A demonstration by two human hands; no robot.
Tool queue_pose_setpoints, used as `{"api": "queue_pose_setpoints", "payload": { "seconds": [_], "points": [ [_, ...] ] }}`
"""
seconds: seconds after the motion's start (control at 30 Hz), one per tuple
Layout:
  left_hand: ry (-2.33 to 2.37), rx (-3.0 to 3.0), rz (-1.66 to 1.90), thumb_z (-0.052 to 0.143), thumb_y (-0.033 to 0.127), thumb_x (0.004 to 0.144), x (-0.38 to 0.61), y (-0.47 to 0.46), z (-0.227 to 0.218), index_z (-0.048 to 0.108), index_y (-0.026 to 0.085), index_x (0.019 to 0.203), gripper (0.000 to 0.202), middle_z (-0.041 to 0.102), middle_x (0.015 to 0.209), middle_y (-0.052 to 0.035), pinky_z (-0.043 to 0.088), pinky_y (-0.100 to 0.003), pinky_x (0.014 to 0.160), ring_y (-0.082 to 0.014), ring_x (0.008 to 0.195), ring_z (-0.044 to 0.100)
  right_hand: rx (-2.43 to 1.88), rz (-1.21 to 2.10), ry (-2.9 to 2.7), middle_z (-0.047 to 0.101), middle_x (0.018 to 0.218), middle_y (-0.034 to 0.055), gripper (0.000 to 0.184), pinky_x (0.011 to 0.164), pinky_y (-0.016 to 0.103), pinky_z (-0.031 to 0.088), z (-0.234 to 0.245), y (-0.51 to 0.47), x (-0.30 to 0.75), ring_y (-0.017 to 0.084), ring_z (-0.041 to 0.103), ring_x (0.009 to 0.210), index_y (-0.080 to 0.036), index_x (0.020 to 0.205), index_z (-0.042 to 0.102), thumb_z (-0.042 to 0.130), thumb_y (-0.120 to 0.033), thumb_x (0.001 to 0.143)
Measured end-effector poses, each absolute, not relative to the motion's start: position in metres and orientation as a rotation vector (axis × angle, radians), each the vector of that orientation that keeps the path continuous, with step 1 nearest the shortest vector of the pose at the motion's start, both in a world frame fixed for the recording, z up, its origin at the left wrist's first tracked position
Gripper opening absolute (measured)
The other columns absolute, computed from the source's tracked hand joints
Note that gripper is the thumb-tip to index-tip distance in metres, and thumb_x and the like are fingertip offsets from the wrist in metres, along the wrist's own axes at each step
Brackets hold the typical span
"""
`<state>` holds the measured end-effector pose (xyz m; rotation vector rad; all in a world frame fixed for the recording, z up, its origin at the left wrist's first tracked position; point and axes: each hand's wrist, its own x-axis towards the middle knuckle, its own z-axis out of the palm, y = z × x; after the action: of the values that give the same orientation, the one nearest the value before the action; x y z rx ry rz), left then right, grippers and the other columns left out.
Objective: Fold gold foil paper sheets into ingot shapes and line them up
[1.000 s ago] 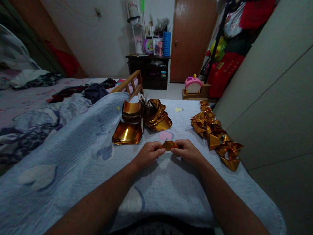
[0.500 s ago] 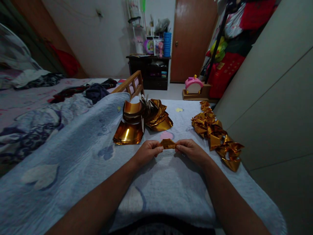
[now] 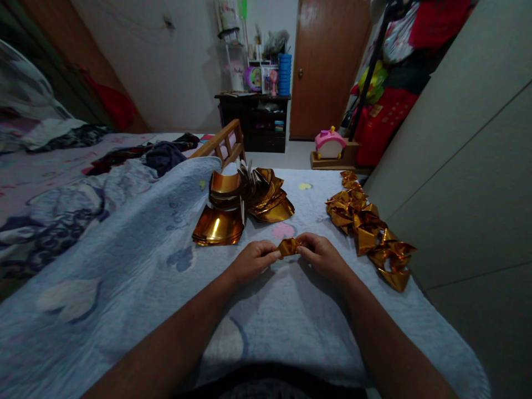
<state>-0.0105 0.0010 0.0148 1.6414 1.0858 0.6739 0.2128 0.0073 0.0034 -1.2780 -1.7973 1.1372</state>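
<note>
A small folded piece of gold foil paper is stretched between my two hands, just above the blue bedspread. My left hand pinches its left end between thumb and fingers. The right end is pinched by my right hand. Beyond my left hand lie fanned stacks of flat gold foil paper sheets. To the right of my right hand a pile of folded gold foil pieces stretches along the bed's edge.
A wooden rail stands behind the stacks. A pale cabinet rises close on the right. Rumpled clothes lie on the left. Across the room are a dark shelf, a pink toy and a brown door.
My hands have drawn slightly closer together, and the folded foil piece between them has tilted and looks narrower. The stacks and the pile have stayed in place.
</note>
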Motion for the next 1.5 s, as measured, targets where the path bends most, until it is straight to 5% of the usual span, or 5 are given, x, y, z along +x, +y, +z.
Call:
{"api": "queue_pose_setpoints", "payload": {
  "seconds": [0.33,0.57,0.77,1.1,1.5],
  "points": [
    [1.314,1.805,0.7,0.061,0.03,0.084,-0.008,0.001,0.003,0.062,0.018,0.094,0.016,0.057,0.07,0.0028,0.035,-0.025,0.06,-0.0138,0.063,0.05,-1.49,0.74,-2.032,0.058,0.075,-0.0005,0.002,0.064,0.027,0.033,-0.003,0.004,0.206,0.015,0.05,0.068,-0.02,0.085,0.054,0.054,-0.019,0.085],
    [1.514,2.249,0.615,0.058,0.018,0.085,-0.002,-0.004,-0.002,0.06,0.019,0.091,0.006,0.062,0.092,-0.0061,0.043,-0.036,0.085,-0.0235,0.092,0.055,-1.583,0.344,-2.191,0.061,0.098,0.0092,0.011,0.082,0.032,0.035,-0.01,0.002,0.199,0.023,0.05,0.094,-0.018,0.093,0.064,0.057,-0.012,0.086],
    [1.407,2.307,0.611,0.053,0.012,0.088,-0.003,0.0,-0.006,0.061,0.019,0.087,0.01,0.063,0.092,-0.0062,0.043,-0.036,0.087,-0.023,0.094,0.056,-1.475,0.388,-2.301,0.064,0.098,0.0067,0.023,0.081,0.033,0.032,-0.011,0.001,0.187,0.023,0.05,0.096,-0.02,0.089,0.067,0.049,-0.006,0.088],
    [1.524,2.337,0.439,0.051,0.019,0.096,-0.005,0.003,-0.013,0.064,0.02,0.099,0.013,0.065,0.102,-0.006,0.038,-0.038,0.088,-0.0246,0.102,0.054,-1.643,0.201,-2.272,0.065,0.097,0.0083,0.022,0.076,0.035,0.028,-0.005,-0.002,0.167,0.024,0.051,0.089,-0.019,0.089,0.06,0.057,-0.041,0.095],
    [1.641,2.324,0.367,0.058,0.026,0.094,-0.006,0.0,-0.009,0.068,0.028,0.104,0.014,0.059,0.105,-0.0042,0.036,-0.04,0.092,-0.0257,0.103,0.049,-1.8,0.225,-2.213,0.061,0.105,0.009,0.023,0.076,0.034,0.028,-0.003,-0.002,0.183,0.027,0.051,0.097,-0.023,0.108,0.06,0.066,-0.035,0.088]
  ]
}}
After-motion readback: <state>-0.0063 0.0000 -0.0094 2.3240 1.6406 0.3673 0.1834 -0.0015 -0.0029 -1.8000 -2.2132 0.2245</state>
